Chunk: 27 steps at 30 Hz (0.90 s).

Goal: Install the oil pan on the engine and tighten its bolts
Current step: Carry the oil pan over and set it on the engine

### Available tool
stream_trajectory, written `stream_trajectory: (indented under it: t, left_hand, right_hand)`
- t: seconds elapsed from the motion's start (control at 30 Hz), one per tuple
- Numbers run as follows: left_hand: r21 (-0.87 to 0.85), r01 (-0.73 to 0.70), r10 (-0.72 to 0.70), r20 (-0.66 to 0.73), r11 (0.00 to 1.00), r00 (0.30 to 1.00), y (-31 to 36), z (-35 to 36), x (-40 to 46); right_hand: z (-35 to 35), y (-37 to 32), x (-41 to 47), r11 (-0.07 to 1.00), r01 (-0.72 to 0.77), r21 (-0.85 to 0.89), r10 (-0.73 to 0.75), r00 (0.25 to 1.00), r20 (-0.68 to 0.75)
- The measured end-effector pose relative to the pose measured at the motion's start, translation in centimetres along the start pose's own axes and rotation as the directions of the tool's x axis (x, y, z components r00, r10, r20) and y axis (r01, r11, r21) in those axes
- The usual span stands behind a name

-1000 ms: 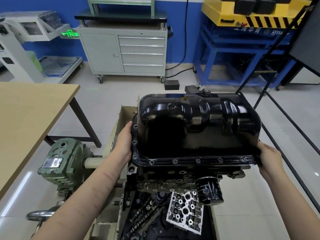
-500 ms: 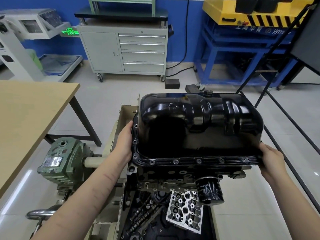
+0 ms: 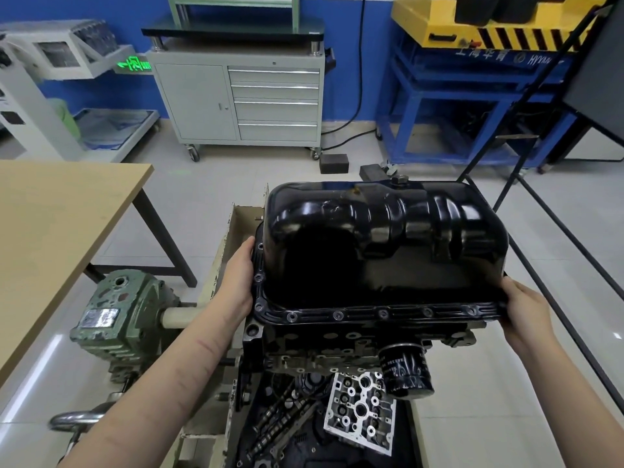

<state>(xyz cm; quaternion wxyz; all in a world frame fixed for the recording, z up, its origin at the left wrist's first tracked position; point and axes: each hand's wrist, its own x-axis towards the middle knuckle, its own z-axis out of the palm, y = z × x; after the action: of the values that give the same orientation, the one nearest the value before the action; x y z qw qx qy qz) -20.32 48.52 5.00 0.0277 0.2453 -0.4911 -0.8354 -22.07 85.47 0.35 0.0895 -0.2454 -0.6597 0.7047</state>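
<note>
1. Gripping the left end of the oil pan (image 3: 381, 251), the left hand (image 3: 236, 282) lies along its flange, palm against the edge; the fingers are hidden behind the rim, so how far they curl cannot be told.
2. The right hand (image 3: 523, 312) holds the near right corner of the same flange, fingers wrapped round its edge.
3. Glossy black and sump-side up, the pan sits on top of the engine (image 3: 337, 346), its near flange (bolt holes in a row along it) lying along the block's upper edge.
4. A black oil filter (image 3: 407, 369) juts from the block just below the pan's near right part.
5. Beneath that, a silver cylinder head (image 3: 359, 412) lies among dark loose parts in a tray.
6. To the left stand a green gearbox (image 3: 118, 319) and a wooden table (image 3: 50, 224); a grey drawer cabinet (image 3: 243, 99) stands against the blue wall.
</note>
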Motion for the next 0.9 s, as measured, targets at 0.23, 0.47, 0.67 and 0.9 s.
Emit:
stream_trajectory:
  t: [0.23,0.47,0.67,0.9]
  left_hand:
    - [0.049,-0.014,0.015,-0.025,0.999,1.0,-0.11,-0.03,-0.08]
    - [0.074,-0.02,0.022,-0.026,0.997,0.999,-0.21,-0.1,0.18]
    - [0.083,-0.02,0.022,-0.015,0.996,1.0,-0.3,-0.21,0.28]
    - [0.071,-0.02,0.022,-0.024,0.997,0.999,-0.33,-0.28,0.44]
  right_hand:
    - [-0.11,-0.06,0.01,1.0,0.003,0.002,-0.003,1.0,0.001]
    - [-0.24,-0.04,0.05,1.0,0.003,0.014,-0.003,1.0,0.018]
    - [0.06,-0.22,-0.4,0.998,0.021,0.061,-0.022,1.0,0.018]
    - [0.0,-0.22,-0.28,1.0,0.02,0.02,-0.02,1.0,0.01]
